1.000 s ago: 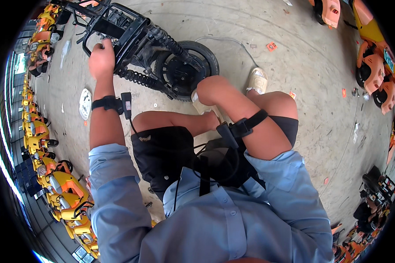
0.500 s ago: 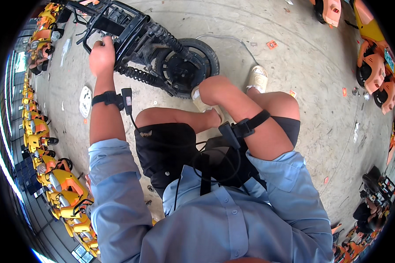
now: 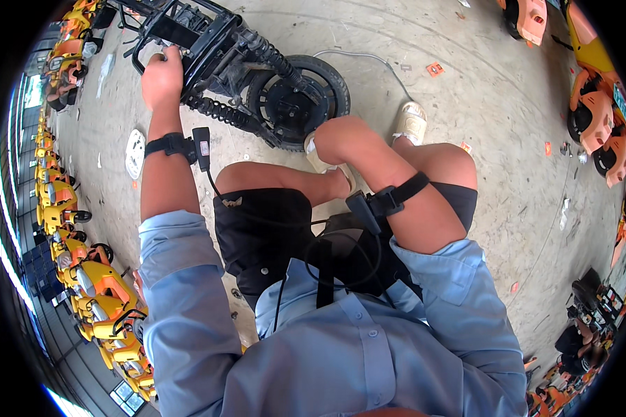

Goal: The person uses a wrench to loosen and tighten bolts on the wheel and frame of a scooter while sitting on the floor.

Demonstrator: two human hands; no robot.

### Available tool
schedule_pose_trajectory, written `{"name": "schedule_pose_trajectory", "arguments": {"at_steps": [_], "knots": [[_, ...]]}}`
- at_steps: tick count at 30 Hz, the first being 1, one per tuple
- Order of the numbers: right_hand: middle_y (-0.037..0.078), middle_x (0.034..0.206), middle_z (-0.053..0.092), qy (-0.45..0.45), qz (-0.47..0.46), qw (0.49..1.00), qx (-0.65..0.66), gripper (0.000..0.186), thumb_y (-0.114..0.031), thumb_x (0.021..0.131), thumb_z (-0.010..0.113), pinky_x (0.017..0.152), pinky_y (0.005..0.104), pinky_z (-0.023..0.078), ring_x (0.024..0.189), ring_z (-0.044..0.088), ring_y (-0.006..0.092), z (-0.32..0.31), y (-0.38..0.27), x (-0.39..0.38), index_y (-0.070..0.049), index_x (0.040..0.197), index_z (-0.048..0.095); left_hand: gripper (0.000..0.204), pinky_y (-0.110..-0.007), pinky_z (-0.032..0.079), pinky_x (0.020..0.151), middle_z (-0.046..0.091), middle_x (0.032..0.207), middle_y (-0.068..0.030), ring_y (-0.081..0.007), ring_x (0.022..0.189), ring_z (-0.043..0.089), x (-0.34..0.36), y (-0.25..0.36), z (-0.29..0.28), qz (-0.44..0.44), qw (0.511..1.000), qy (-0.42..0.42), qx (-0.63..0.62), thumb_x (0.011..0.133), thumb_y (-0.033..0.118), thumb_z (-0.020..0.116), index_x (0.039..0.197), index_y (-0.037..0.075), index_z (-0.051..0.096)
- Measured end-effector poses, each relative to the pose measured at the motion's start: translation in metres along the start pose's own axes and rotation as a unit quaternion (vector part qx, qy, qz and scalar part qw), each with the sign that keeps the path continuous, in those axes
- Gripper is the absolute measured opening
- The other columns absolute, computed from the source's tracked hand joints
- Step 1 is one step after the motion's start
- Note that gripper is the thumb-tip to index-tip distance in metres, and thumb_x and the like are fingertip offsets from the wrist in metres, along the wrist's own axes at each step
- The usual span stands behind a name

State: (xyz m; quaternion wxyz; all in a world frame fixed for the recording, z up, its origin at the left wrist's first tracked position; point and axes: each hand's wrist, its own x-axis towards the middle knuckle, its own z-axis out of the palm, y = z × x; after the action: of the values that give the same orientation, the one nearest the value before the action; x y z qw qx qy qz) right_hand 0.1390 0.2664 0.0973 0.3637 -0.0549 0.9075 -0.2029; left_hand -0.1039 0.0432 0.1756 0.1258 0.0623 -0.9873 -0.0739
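A stripped black scooter frame (image 3: 188, 35) lies on the concrete ahead of me, at the upper left. Its rear wheel (image 3: 300, 104) points toward my feet, and two coil-spring shock absorbers (image 3: 222, 113) run from the frame to the wheel. My left hand (image 3: 163, 80) is closed at the near side of the frame, its fingers curled around a black tube. Beside the tyre's near edge, my right hand (image 3: 337, 132) bends down over my left shoe (image 3: 320, 161). The fingers of that hand are hidden, so what it touches is unclear.
A grey cable or hose (image 3: 368, 57) runs along the floor from the wheel to my right shoe (image 3: 412, 124). Rows of yellow scooters (image 3: 101, 285) line the left, and orange body panels (image 3: 595, 125) stand at right. Paper scraps (image 3: 435, 69) litter the concrete.
The view has shifted slightly, moving the scene a few pixels. My left hand remains on the frame and my right hand stays by the wheel.
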Motion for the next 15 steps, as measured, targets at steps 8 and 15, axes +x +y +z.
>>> {"name": "schedule_pose_trajectory", "arguments": {"at_steps": [8, 15], "knots": [[0.013, 0.1, 0.073, -0.004, -0.001, 1.0, -0.003, 0.026, -0.008, 0.077, 0.06, 0.078, 0.0392, 0.055, 0.095, 0.07, 0.0311, 0.0, 0.005, 0.002, -0.007, 0.098, 0.077, 0.06, -0.046, 0.049, 0.096, 0.068, 0.116, -0.0223, -0.0388, 0.112, 0.063, 0.003, 0.001, 0.002, 0.002, 1.0, 0.003, 0.016, 0.089, 0.055, 0.042, 0.116, 0.01, 0.071], [0.013, 0.097, 0.073, -0.016, -0.013, 1.0, 0.006, 0.025, -0.008, 0.078, 0.06, 0.075, 0.0385, 0.055, 0.092, 0.071, 0.0303, -0.011, -0.006, -0.005, -0.007, 0.096, 0.077, 0.06, -0.045, 0.048, 0.097, 0.067, 0.117, -0.0218, -0.0384, 0.114, 0.062, 0.004, 0.002, 0.002, -0.01, 1.0, -0.007, 0.014, 0.088, 0.055, 0.043, 0.116, 0.01, 0.071]]}}
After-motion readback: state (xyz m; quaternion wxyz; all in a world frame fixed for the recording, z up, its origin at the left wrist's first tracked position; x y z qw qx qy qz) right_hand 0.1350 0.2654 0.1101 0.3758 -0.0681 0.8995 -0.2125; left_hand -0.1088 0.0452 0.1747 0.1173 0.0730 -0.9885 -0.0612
